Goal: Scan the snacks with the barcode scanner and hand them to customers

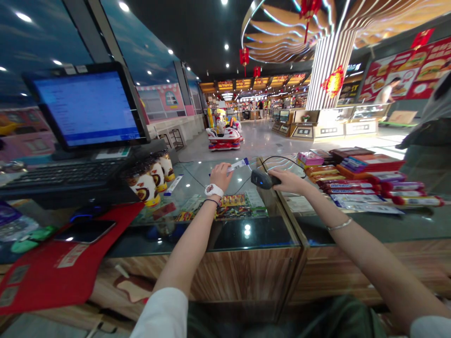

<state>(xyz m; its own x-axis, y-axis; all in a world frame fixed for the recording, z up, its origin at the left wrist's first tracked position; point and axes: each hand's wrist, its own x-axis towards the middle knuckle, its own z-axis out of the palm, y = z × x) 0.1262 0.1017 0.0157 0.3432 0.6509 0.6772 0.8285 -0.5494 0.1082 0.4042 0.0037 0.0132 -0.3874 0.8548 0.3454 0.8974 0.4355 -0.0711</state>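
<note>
My left hand (pixel 221 175), with a white watch at the wrist, grips a slim white-and-blue packet (pixel 238 165) over the glass counter (pixel 197 176). My right hand (pixel 287 180) is wrapped round the handle of a black barcode scanner (pixel 261 179), whose head points left towards the packet. A small blue light glows on the scanner, and its cable (pixel 282 157) arcs behind it. Another slim white-and-blue packet (pixel 174 185) lies on the glass left of my left hand. What the packets contain I cannot make out.
Stacks of packaged sweets (pixel 355 176) cover the counter at right. Several patterned cups (pixel 145 185) stand at left, beside a keyboard (pixel 66 172) and a monitor (pixel 88 108). A phone (pixel 86 232) lies on a red bag (pixel 52 277). A person (pixel 431 117) stands at the right edge.
</note>
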